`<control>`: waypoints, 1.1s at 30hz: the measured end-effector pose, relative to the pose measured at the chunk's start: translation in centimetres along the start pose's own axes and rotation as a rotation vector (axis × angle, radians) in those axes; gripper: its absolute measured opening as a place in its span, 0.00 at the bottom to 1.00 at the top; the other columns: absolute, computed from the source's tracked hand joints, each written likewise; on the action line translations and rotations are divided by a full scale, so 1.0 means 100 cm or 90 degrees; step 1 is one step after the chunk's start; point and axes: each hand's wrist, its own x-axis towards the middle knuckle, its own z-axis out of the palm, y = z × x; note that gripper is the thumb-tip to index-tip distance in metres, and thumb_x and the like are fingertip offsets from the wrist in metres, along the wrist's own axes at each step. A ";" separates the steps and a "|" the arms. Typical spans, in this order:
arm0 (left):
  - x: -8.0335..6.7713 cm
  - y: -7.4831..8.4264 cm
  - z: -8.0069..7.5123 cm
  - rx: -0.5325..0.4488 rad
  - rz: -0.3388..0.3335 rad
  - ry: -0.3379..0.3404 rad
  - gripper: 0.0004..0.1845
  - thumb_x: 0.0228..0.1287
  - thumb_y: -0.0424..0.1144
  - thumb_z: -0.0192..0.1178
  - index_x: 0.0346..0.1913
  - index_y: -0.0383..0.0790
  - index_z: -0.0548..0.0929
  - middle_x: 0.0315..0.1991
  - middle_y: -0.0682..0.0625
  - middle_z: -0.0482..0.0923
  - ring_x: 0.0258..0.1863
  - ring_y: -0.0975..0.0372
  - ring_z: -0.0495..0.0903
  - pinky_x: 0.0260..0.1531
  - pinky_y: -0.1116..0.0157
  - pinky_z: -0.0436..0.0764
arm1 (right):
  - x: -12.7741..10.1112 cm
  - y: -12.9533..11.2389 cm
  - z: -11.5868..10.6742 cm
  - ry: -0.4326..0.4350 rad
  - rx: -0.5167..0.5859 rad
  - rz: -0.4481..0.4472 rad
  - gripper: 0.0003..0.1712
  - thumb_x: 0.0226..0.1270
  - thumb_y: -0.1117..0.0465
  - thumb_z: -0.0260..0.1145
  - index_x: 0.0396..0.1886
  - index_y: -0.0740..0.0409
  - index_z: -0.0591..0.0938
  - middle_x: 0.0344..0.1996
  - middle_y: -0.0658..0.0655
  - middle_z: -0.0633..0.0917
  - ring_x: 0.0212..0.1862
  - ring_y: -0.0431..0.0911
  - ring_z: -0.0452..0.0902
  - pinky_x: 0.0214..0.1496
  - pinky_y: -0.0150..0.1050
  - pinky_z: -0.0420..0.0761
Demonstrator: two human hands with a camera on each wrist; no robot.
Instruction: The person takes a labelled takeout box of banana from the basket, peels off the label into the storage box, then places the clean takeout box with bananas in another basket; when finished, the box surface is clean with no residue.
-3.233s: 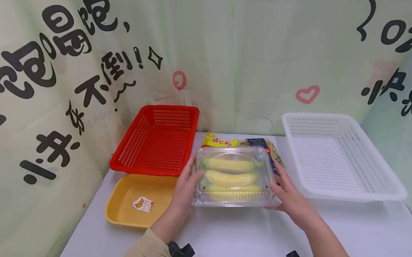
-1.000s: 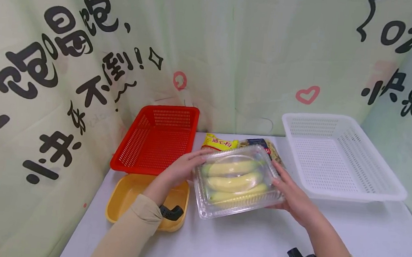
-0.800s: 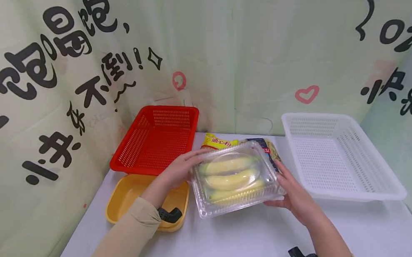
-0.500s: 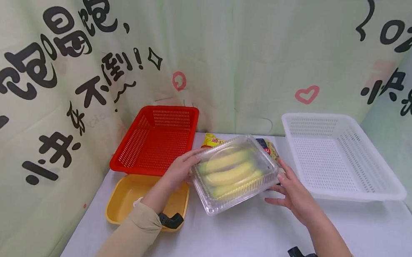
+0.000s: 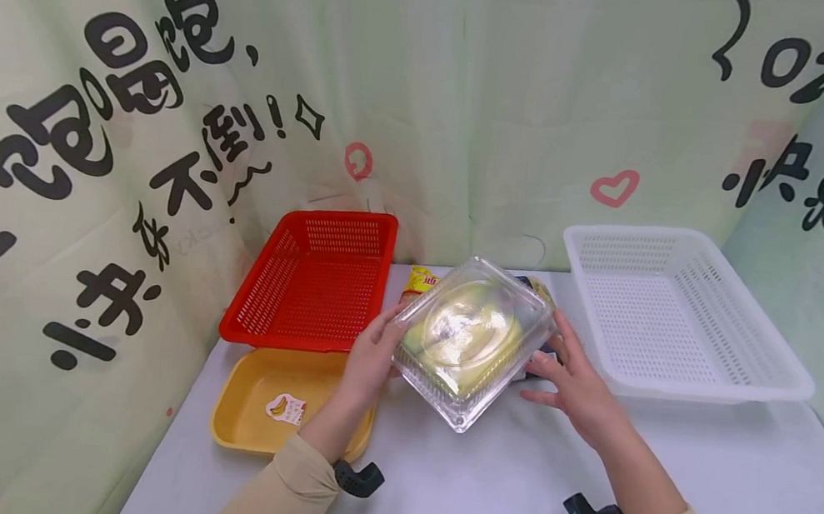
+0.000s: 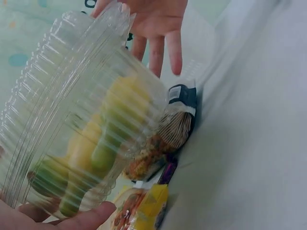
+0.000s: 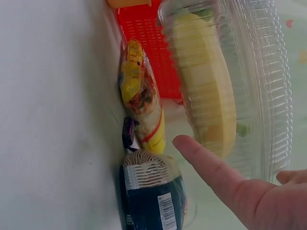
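Head view shows the left hand (image 5: 371,357) gripping a clear clamshell box (image 5: 471,339) of bananas (image 5: 480,356), tilted and lifted off the white table (image 5: 507,501), while the right hand (image 5: 570,384) hovers just beside it with fingers straight, holding nothing. The red basket (image 5: 319,281) and white basket (image 5: 670,313) lie empty, and the yellow tray (image 5: 254,399) carries only a sticker. The right wrist view alone shows a yellow snack bag (image 7: 141,112) and a dark pasta packet (image 7: 153,199) lying under the box.

Head overview; wrists close on clamshell (image 5: 471,339)
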 end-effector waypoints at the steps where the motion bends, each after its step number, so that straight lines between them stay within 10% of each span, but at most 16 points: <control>1: -0.001 -0.001 0.001 -0.005 0.003 0.003 0.24 0.70 0.54 0.54 0.68 0.61 0.73 0.54 0.45 0.80 0.30 0.61 0.82 0.32 0.60 0.85 | 0.001 0.000 0.001 0.004 -0.003 -0.001 0.46 0.78 0.49 0.54 0.79 0.29 0.33 0.79 0.66 0.39 0.69 0.73 0.60 0.51 0.57 0.84; 20: -0.015 -0.017 0.017 -0.054 0.008 0.002 0.26 0.67 0.57 0.59 0.67 0.68 0.70 0.61 0.47 0.74 0.42 0.58 0.83 0.42 0.57 0.87 | 0.013 0.000 0.021 0.090 -0.010 0.026 0.60 0.69 0.47 0.65 0.76 0.24 0.26 0.79 0.65 0.34 0.70 0.72 0.60 0.43 0.48 0.87; 33: -0.009 -0.004 0.005 0.014 0.007 -0.085 0.28 0.71 0.59 0.52 0.71 0.60 0.67 0.68 0.49 0.70 0.51 0.56 0.79 0.47 0.57 0.84 | 0.013 -0.004 0.016 0.086 0.012 0.044 0.57 0.72 0.52 0.62 0.76 0.26 0.26 0.79 0.65 0.32 0.72 0.71 0.56 0.41 0.43 0.87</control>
